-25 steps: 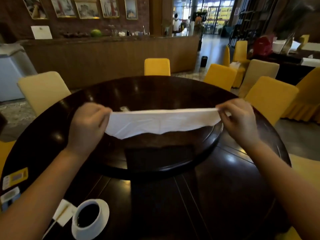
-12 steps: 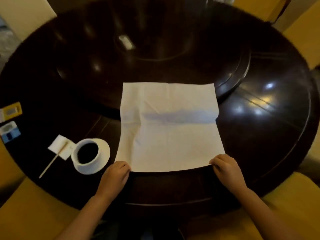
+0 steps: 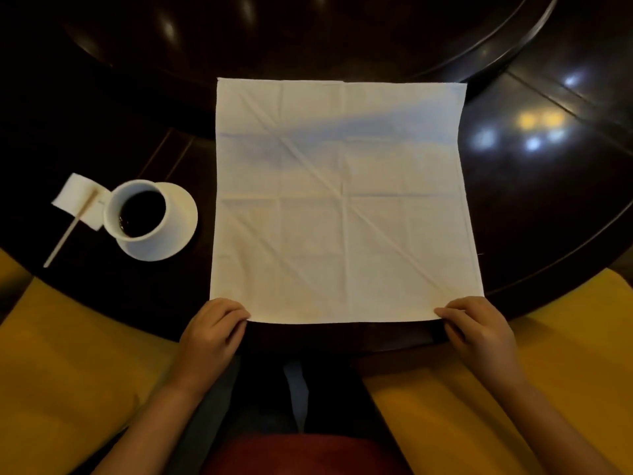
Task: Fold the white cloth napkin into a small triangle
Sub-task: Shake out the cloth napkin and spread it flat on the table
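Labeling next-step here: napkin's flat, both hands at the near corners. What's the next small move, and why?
Probably lift one near corner, say with the right hand, and carry it diagonally to the far left corner. The napkin lies open and square on the table, unfolded, and shows a diagonal crease. The left hand can pin its corner.

Napkin (image 3: 344, 200) now spread flat on table, no longer held up.

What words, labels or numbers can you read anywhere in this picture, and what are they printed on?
None can be read.
White cloth napkin: plain, only fold creases.
Cup and saucer: no print visible.
Small white paper packet under the wooden stir stick: a tiny dark mark near its edge, too small to read.
Dark table: only light reflections.
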A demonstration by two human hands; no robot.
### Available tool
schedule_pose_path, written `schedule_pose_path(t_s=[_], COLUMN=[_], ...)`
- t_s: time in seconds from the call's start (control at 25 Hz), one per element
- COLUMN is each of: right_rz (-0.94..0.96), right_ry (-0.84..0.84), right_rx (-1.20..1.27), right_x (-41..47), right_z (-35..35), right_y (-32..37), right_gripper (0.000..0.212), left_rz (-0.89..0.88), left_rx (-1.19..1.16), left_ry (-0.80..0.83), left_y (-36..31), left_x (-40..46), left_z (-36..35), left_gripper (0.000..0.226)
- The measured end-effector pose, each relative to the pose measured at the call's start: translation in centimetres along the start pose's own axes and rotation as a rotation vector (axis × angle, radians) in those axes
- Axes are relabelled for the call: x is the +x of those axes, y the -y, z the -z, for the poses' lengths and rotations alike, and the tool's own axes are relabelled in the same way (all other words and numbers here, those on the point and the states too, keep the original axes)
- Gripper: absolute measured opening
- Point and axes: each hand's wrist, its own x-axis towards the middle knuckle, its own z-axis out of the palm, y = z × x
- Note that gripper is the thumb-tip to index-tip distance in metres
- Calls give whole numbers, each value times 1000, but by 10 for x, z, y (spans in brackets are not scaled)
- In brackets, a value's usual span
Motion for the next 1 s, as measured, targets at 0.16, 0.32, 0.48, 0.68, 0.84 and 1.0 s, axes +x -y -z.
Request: schedule_pose_path(t_s=[0.16, 0.32, 0.48, 0.68, 0.84, 1.0], right_rz=[60, 158, 64, -37, -80, -111], right_ry=[39, 111, 105, 111, 195, 198], right_rx=[-25, -40, 12, 51, -10, -119], right_x=[-17, -22, -19, 38, 60, 53], right_z=[4, 8, 11, -37, -72, -63], right_y=[-1, 2, 17, 100, 120, 69], right_gripper=[14, 30, 41, 50, 53, 60], left_rz=[-8, -11, 66, 65, 83, 158], left_rx=[-5, 29, 10, 215, 399, 358], left_ry=[7, 26, 7, 84, 225, 217], left_y=[-1, -2, -15, -87, -91, -43], left_x=[-27, -41, -37, 34, 68, 62], left_z=[-2, 3, 10, -47, -75, -59], left_gripper=[25, 28, 40, 59, 57, 63])
